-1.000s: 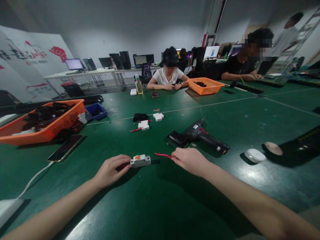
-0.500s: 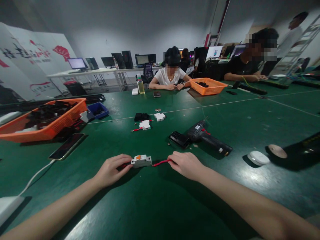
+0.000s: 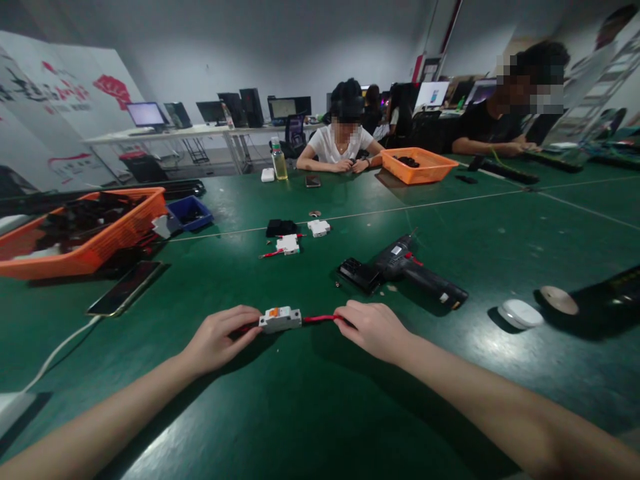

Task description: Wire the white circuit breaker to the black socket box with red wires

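A white circuit breaker [image 3: 281,321] with an orange toggle sits just above the green table in front of me. My left hand [image 3: 220,337] pinches its left end, where a bit of red wire shows between thumb and fingers. From the breaker's right end runs another red wire [image 3: 319,319], nearly straight. My right hand [image 3: 373,328] is closed on the far end of that wire, hiding its tip. Farther up the table lie a second breaker with red wires [image 3: 288,245], a plain white breaker [image 3: 319,229] and a black part [image 3: 281,228].
A power drill [image 3: 410,270] lies beyond my right hand, with a black block [image 3: 359,275] at its left. A white round case [image 3: 520,313] is at right. At left are a phone [image 3: 125,290], an orange basket [image 3: 107,243] and a blue bin [image 3: 190,215]. Co-workers sit across the table.
The red wire on the right is straighter and more level than before. Both hands keep their grip. The whole view has shifted slightly.
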The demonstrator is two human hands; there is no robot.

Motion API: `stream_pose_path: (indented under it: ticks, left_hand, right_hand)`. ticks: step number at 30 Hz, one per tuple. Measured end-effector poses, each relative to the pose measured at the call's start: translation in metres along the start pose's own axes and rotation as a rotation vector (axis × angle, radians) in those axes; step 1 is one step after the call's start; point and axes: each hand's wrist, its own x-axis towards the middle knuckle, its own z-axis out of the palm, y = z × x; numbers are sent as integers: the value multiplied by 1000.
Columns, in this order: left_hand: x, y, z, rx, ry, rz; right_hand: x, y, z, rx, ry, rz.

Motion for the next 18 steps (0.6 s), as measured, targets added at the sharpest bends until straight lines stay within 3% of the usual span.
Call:
stream_pose_path:
  ticks: [5,18]
  left_hand:
    - [0,0,0,6,12,8]
    - [0,-2,0,7,-5,6]
  right_hand:
    - [-1,-2,-4,37,61,-14]
    - [0,3,-2,79,57,-54]
